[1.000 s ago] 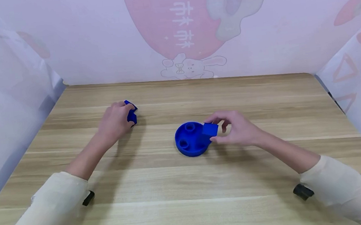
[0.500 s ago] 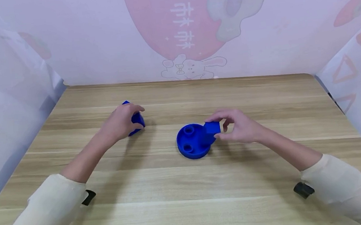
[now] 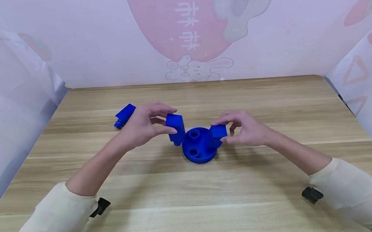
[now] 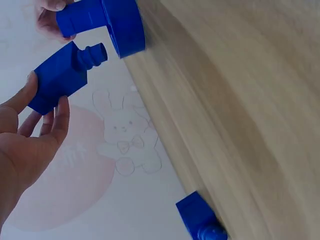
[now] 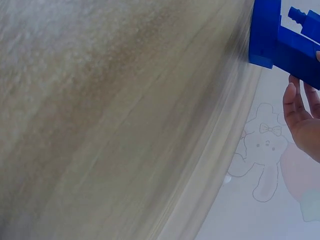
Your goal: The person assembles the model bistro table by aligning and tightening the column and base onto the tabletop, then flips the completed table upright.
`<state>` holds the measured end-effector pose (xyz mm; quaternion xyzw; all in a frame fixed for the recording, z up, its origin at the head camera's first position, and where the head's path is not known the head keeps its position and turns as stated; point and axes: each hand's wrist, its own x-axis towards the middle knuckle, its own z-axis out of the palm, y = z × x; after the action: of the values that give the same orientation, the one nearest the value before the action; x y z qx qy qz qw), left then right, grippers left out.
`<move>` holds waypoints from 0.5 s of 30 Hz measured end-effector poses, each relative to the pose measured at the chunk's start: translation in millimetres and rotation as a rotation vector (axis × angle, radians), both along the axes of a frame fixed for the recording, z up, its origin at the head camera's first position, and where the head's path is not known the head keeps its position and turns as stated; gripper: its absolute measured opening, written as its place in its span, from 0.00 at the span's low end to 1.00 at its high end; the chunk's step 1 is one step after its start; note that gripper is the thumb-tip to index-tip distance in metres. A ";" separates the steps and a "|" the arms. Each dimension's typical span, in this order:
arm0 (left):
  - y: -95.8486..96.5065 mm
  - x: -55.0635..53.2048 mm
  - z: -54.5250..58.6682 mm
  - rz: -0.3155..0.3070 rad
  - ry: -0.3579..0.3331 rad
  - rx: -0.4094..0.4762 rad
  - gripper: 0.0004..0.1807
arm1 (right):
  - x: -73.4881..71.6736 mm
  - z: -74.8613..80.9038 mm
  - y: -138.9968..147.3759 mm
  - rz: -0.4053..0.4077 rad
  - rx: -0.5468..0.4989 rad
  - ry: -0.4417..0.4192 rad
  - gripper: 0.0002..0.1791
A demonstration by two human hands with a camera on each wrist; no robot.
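Note:
A round blue base point(image 3: 199, 155) with raised rim and two visible ring sockets rests on the table. My right hand point(image 3: 246, 130) pinches a blue block point(image 3: 219, 130) that stands upright on the base's right side; in the right wrist view its lower end meets the round base point(image 5: 265, 35). My left hand point(image 3: 146, 125) grips a second blue block point(image 3: 175, 122) by its upper end, just left of the base. That block's ridged round peg point(image 4: 93, 56) points toward the table, clear of it. A third blue block point(image 3: 126, 113) lies on its side beyond my left wrist, its peg point(image 3: 118, 124) toward me.
The wooden table point(image 3: 194, 197) runs back to a pale printed wall point(image 3: 98, 38) with a rabbit drawing point(image 3: 198, 68). White side walls point(image 3: 2, 92) flank it. A black wrist camera point(image 3: 100, 207) sits under the left sleeve, another black camera point(image 3: 312, 195) under the right.
My left hand has lifted a block off the table and carried it right, to the base's left edge. Another block is left lying behind. My right hand holds nearly still.

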<state>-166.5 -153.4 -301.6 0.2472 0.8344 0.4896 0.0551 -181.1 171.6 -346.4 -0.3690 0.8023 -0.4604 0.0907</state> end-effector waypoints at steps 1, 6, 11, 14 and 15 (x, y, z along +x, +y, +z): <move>1.7 0.7 -0.9 -0.004 -0.030 0.014 0.26 | -0.2 0.1 0.0 0.002 -0.002 -0.002 0.22; 9.6 4.5 -5.3 -0.047 -0.111 0.095 0.27 | -0.4 0.6 0.1 0.014 -0.004 -0.011 0.22; 14.8 5.9 -9.5 -0.103 -0.110 0.133 0.25 | -0.3 1.4 0.0 0.025 -0.009 -0.017 0.22; 16.3 6.4 -10.4 -0.123 -0.117 0.139 0.25 | 0.0 2.3 0.0 0.028 -0.014 -0.023 0.22; 16.9 6.4 -10.6 -0.129 -0.121 0.142 0.25 | 0.0 2.5 -0.1 0.029 -0.015 -0.025 0.22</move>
<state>-160.1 -136.4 -312.2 0.2738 0.7750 0.5570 0.1191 -181.1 171.5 -343.9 -0.3756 0.7920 -0.4697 0.1047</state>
